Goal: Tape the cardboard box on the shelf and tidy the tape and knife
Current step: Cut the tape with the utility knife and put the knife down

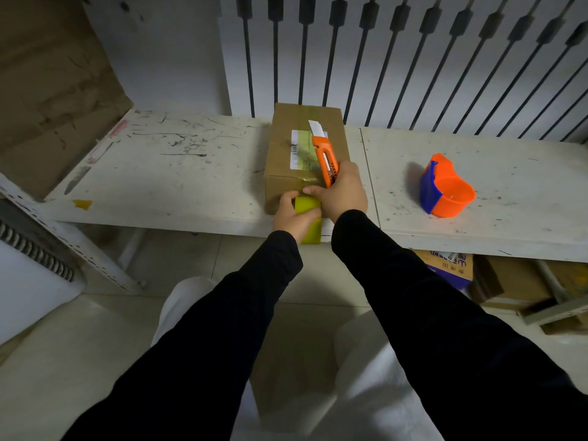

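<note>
The box (305, 154) sits on the shelf (165, 173), tape run along its top; the left hand (294, 214) is clamped on the tape roll (307, 206) at the box's near face; the right hand (343, 194) grips the knife (324, 157), blade out and pointing away; a slip could nick the left fingers, or a slack strip could tear crookedly; the dispenser (445, 187) sits well apart.

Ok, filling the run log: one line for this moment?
left hand: holds yellow tape | right hand: holds orange knife on cardboard box | dispenser: on shelf
</note>
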A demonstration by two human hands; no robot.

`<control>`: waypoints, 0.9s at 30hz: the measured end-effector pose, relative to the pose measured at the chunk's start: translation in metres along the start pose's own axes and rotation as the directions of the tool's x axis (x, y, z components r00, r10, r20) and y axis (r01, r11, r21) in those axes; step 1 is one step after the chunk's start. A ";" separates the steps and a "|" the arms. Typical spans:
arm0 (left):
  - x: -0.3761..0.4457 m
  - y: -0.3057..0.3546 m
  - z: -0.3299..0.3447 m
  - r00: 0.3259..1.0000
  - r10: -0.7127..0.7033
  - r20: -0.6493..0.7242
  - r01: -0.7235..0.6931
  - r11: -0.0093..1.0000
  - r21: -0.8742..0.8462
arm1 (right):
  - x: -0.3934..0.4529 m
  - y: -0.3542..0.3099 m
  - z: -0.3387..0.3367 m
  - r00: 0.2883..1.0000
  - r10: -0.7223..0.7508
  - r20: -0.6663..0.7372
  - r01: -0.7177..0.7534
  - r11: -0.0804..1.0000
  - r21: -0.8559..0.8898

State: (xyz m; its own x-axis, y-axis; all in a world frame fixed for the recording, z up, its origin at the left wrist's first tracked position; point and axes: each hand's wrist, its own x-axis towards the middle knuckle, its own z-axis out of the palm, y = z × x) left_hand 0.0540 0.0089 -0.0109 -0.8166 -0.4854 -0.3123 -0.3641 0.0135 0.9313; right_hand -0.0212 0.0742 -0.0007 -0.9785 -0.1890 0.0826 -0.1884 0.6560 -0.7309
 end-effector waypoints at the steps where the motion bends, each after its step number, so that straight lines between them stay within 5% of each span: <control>1: 0.001 -0.002 0.000 1.000 0.010 -0.001 -0.010 1.000 -0.012 | 0.000 0.000 0.000 1.000 -0.004 -0.006 0.004 1.000 -0.012; 27: 0.001 0.008 0.010 0.988 -0.124 -0.091 0.122 0.992 -0.024 | 0.004 -0.004 0.002 1.000 0.010 -0.014 -0.011 0.998 -0.060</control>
State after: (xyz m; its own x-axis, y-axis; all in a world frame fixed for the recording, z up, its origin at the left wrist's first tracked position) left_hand 0.0455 0.0174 -0.0059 -0.7211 -0.5607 -0.4069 -0.4503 -0.0671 0.8904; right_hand -0.0246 0.0695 0.0012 -0.9814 -0.1725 0.0843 -0.1824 0.7006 -0.6898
